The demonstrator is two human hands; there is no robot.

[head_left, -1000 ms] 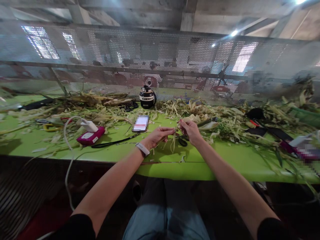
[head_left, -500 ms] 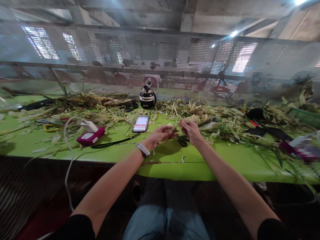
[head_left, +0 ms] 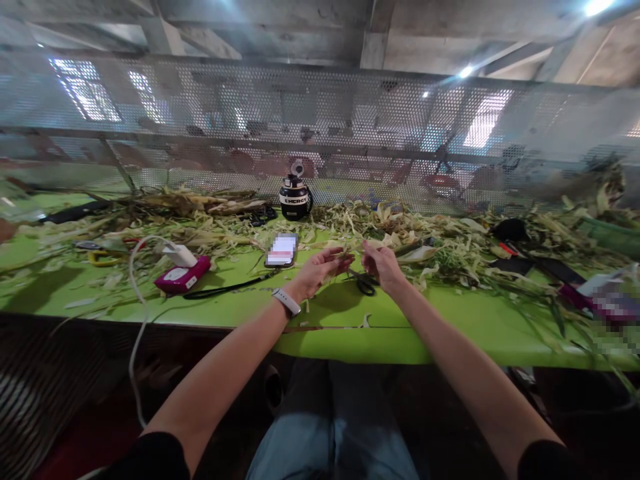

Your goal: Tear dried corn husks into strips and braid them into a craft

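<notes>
My left hand (head_left: pixel 320 272), with a white band on its wrist, is raised over the front of the green table. Its fingers are closed on a thin piece of corn husk (head_left: pixel 346 255), mostly hidden by the fingers. Close by on the right, my right hand (head_left: pixel 383 265) pinches thumb against fingers at the husk's other end; the strip between the hands is too fine to make out clearly. Black-handled scissors (head_left: pixel 366 285) lie on the table just under and between the hands. Loose corn husks (head_left: pixel 390 223) are heaped beyond them.
A phone (head_left: pixel 281 250) with a black strap lies left of my hands, near a magenta power socket (head_left: pixel 183 275) with a white charger and cable. A black jug (head_left: pixel 295 200) stands before the perforated metal screen (head_left: pixel 325 127). Yellow-handled scissors (head_left: pixel 105 258) lie at left; husks spread right.
The hands stay nearly in place, with the right hand's fingers slightly lower. More of the black-handled scissors shows between them. At the far left edge, part of another person's hand has come into view.
</notes>
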